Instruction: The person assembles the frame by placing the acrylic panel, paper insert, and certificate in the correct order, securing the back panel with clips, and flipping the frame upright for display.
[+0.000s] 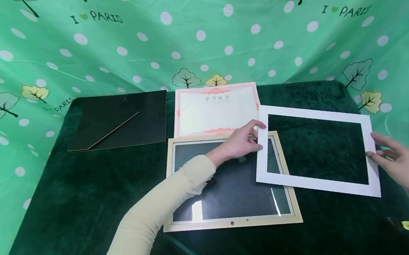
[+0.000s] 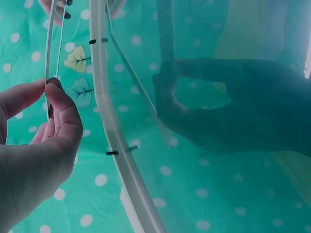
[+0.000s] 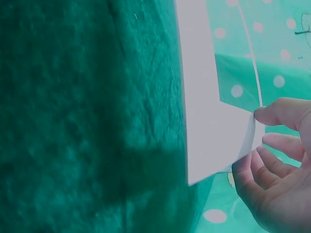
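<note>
White mat: a thin, flat rectangle with a rectangular opening, held at a slant above the right side of the wooden frame and the surface beside it.
Hidden: the mat covers part of the frame's right side; the left sleeve crosses its left part; the certificate's lower right corner is out of sight.
Hard to make out: the small print under the certificate's heading; whether its lower edge lies under the frame, I cannot tell.
Cut off: the right forearm, at the head view's right edge.
Left hand: grip closed to a narrow pinch on the mat's left edge.
Right hand: grip pinching the mat's right edge, thumb on its face, fingers at the outer side.
Frame: pale wood around a glossy, reflecting pane.
Certificate: flat sheet, pink ornate border, behind the frame.
Black board: dark, flat, left of the certificate, with a thin tan line slanting across.
Surface: dark green, velvety cloth.
</note>
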The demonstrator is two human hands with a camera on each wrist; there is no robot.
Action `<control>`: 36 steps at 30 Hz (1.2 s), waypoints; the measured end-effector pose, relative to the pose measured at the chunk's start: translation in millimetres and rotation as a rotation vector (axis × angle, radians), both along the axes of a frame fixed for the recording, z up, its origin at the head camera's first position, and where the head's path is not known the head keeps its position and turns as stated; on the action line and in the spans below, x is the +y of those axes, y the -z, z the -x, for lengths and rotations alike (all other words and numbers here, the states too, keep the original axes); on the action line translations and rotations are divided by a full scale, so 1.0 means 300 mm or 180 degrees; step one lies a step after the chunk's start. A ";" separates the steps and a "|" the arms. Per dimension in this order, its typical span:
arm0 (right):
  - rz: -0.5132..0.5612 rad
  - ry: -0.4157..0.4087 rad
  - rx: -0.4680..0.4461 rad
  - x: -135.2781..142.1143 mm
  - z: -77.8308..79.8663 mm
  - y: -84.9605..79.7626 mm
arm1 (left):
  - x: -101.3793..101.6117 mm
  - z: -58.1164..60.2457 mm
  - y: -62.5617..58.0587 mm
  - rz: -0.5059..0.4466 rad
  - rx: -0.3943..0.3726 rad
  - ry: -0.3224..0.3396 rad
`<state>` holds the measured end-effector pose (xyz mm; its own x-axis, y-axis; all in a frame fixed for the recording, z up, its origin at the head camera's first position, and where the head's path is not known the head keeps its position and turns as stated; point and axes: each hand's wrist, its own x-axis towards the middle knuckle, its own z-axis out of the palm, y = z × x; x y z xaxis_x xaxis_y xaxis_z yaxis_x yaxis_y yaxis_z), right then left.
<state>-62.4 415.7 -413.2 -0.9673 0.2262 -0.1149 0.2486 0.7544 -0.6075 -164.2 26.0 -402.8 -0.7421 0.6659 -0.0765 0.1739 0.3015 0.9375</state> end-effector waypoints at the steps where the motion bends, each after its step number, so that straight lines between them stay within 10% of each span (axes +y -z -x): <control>1: -0.0036 -0.0031 0.0003 -0.005 0.000 -0.002 | -0.008 -0.001 -0.003 0.0013 -0.0014 -0.0009; 36: -0.0026 -0.1002 0.0369 -0.173 0.001 -0.017 | -0.265 -0.047 0.004 0.0222 -0.0340 -0.0241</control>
<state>-62.7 363.7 -408.1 -0.9964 -0.0852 0.0007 -0.0678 0.7882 -0.6117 -150.1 -53.4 -404.0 -0.7752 0.5986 -0.2018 0.0485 0.3750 0.9258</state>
